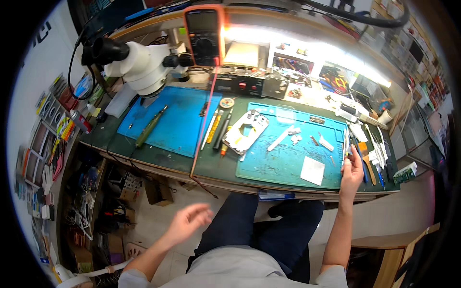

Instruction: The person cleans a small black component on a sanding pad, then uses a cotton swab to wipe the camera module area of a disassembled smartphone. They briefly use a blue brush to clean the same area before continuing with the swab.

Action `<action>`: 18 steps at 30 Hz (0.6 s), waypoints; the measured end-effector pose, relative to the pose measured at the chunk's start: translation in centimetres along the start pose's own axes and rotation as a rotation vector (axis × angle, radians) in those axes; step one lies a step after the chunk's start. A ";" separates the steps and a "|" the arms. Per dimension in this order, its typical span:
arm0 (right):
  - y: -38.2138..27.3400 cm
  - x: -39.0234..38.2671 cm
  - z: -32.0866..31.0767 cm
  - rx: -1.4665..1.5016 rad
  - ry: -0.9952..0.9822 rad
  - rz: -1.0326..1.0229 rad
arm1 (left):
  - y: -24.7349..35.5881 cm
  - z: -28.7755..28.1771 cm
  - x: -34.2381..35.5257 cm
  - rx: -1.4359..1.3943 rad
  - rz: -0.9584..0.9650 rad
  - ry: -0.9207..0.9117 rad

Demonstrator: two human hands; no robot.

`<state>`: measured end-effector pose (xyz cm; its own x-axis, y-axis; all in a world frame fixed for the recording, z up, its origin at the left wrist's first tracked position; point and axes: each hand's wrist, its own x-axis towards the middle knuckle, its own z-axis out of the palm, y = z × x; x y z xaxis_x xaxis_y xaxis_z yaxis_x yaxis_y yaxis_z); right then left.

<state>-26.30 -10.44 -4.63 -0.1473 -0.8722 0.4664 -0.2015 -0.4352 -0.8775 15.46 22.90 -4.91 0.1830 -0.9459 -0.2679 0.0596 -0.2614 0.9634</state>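
My right hand (351, 175) is at the right end of the right blue mat (269, 163), closed on a thin metal tool (345, 140), perhaps tweezers, beside other tools (363, 153). My left hand (189, 221) hangs in the air below the bench edge, fingers apart and blurred, holding nothing. On the right mat lie a white device housing (240, 139), a white stick (281, 138), small white parts (324, 142) and a white square (312, 170). A green-handled tool (149, 129) lies on the left blue mat (177, 110); several pen-like tools (216, 129) lie between the mats.
A microscope (139, 67) stands at the back left and an orange multimeter (204, 36) at the back centre, above a black powered box (237, 86). A red cable crosses the bench (120, 113). Shelves of small items line the left, and cardboard boxes (158, 189) sit underneath.
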 end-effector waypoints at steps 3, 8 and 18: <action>-2.2 -0.8 1.2 -0.162 -0.026 -0.020 | 7.7 3.1 4.2 0.425 0.464 0.226; -6.8 -0.8 0.4 -0.462 -0.226 -0.288 | 11.2 6.1 13.8 1.082 0.774 0.423; -9.7 -0.6 0.5 -0.646 -0.690 -0.360 | 13.5 7.4 19.4 1.438 0.536 0.287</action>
<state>-23.75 -5.83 3.60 0.5762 -0.7406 0.3458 -0.6396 -0.6719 -0.3733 12.54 -0.38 2.97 0.0593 -0.9622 0.2656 -0.9947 -0.0347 0.0964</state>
